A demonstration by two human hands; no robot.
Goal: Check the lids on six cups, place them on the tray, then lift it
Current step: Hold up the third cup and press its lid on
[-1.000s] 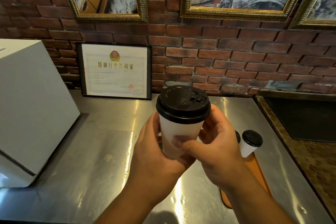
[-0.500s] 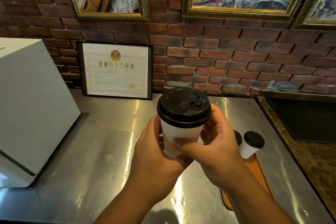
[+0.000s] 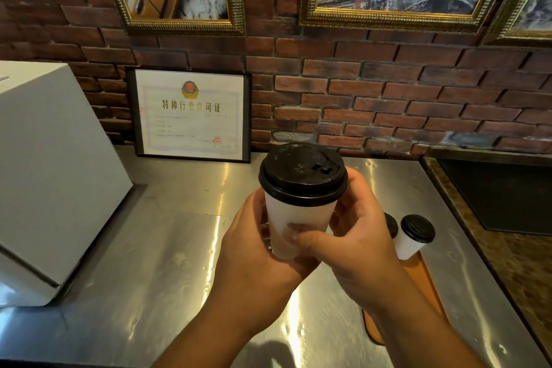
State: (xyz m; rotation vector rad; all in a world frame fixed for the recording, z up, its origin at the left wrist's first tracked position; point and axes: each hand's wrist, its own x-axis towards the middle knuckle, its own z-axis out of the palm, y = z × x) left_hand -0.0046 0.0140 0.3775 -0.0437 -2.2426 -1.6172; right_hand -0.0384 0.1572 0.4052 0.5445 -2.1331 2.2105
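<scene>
Head view, centre of the frame: a white paper cup (image 3: 298, 227) is held upright above the steel bench (image 3: 149, 248), raised close to the camera. Its wall is plain white and tapers toward the base. A black lid (image 3: 303, 173) sits on top, with its rim flush all round the side that shows. A small raised sip-hole flap sits toward the right of its domed top, next to faint embossed marks.

Both hands are curled round the cup. The left hand (image 3: 257, 257) cups the lower left of the wall from behind and beneath, its fingers hidden by the cup. The right hand (image 3: 358, 242) wraps the right side, with its thumb (image 3: 295, 236) laid across the front of the wall low down and its fingers bent up just under the lid's rim.

At right of centre an orange tray (image 3: 424, 281) lies on the bench, largely hidden by the right forearm. A second cup (image 3: 410, 243), white with a black lid, stands at the tray's far end. Just left of it the dark lid of a third cup (image 3: 392, 224) peeks out past the right hand.

A white box (image 3: 44, 173) fills the left of the frame. A framed certificate (image 3: 191, 113) leans against the brick wall (image 3: 388, 92) at upper centre.
</scene>
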